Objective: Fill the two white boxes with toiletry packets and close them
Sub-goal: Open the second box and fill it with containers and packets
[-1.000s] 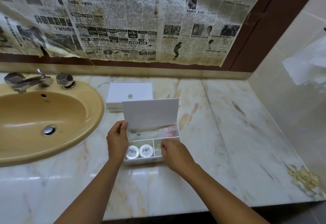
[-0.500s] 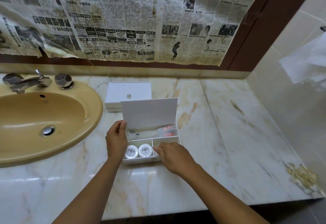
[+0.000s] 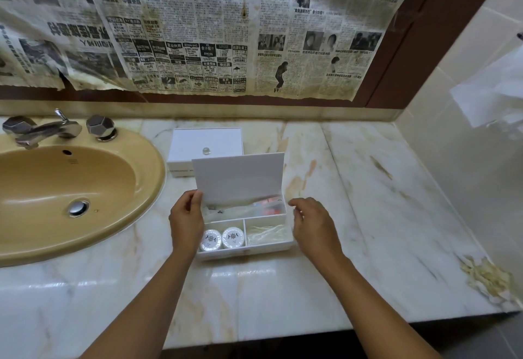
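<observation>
My left hand [image 3: 186, 221] pinches raised lid [image 3: 239, 178] at its left edge; lid's long axis runs left-right, above and beyond both hands. Open white box [image 3: 246, 249] lies between them. My right hand [image 3: 312, 221] loose, holding nothing, seemingly just clear of box's right wall, nearer lid's free end

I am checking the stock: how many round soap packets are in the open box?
2 round packets, side by side in the front left compartment of the open box. None seem hidden.
</observation>
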Available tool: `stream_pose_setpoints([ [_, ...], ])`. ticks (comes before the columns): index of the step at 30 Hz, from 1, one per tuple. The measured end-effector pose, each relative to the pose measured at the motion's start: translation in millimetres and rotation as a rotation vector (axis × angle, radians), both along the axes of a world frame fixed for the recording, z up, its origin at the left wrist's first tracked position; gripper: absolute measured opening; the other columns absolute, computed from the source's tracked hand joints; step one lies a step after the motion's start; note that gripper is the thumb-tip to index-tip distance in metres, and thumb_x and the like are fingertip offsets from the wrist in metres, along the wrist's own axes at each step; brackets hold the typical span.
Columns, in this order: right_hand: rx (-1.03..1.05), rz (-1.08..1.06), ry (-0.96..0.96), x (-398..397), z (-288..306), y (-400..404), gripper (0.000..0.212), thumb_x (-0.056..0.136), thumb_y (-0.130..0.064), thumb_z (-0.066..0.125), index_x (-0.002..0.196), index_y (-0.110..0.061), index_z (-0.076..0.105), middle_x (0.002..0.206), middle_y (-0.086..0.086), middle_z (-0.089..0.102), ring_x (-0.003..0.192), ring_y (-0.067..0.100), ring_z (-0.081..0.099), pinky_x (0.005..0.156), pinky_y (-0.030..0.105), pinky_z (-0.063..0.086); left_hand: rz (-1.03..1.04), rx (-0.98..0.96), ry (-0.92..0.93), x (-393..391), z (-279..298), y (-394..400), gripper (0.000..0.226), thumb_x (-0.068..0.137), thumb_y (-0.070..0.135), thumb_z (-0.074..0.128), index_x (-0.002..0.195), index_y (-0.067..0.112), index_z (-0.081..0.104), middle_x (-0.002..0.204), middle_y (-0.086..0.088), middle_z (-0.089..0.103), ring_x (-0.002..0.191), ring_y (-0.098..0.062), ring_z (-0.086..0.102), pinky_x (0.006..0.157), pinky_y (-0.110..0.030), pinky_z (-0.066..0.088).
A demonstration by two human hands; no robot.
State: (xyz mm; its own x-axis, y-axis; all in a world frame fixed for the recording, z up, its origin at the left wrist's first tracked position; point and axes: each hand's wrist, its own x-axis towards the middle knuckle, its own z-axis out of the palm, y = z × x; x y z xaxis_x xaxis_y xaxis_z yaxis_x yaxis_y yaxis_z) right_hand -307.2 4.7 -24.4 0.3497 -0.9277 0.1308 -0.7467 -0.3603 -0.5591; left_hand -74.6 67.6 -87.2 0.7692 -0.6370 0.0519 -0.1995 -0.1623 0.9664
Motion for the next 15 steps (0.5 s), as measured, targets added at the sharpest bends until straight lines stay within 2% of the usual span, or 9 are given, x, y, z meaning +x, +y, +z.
stream_pose_setpoints([
  [2,0.045,-0.040,0.042,-9,-4,-4,0.029,0.097,-0.009,0.048,0.121,-0.014,0.062,0.118,0.004,0.061,0.108,0.019,0.057,0.087,0.016,0.038,0.001,0.002,0.000,0,0,0,0.019,0.099,0.021,0.050,0.091,0.013,0.066,0.089,0.002,0.068,0.080,-0.006,0.058,0.069,-0.009,0.042],
  [8,0.240,-0.057,0.230,-30,-17,-9,0.033,0.096,-0.010,0.048,0.126,-0.018,0.057,0.125,0.003,0.055,0.117,0.017,0.050,0.092,0.026,0.043,0.005,0.008,-0.002,-1,1,0,0.019,0.099,0.021,0.050,0.090,0.014,0.065,0.087,0.003,0.067,0.077,-0.001,0.057,0.066,-0.005,0.039],
  [11,0.328,-0.001,0.354,-33,-21,-8,0.033,0.092,-0.020,0.056,0.126,-0.021,0.057,0.126,0.001,0.055,0.116,0.018,0.051,0.092,0.028,0.043,0.005,0.007,-0.004,-1,1,0,0.019,0.099,0.021,0.050,0.090,0.015,0.065,0.087,0.004,0.067,0.077,0.001,0.057,0.066,-0.005,0.039],
  [15,0.404,0.043,0.438,-33,-26,-4,0.042,0.084,-0.030,0.068,0.124,-0.023,0.057,0.123,-0.002,0.054,0.113,0.018,0.053,0.088,0.028,0.045,0.001,-0.003,-0.009,0,0,0,0.019,0.099,0.021,0.050,0.090,0.013,0.065,0.087,0.002,0.067,0.080,-0.007,0.057,0.066,-0.005,0.039],
])
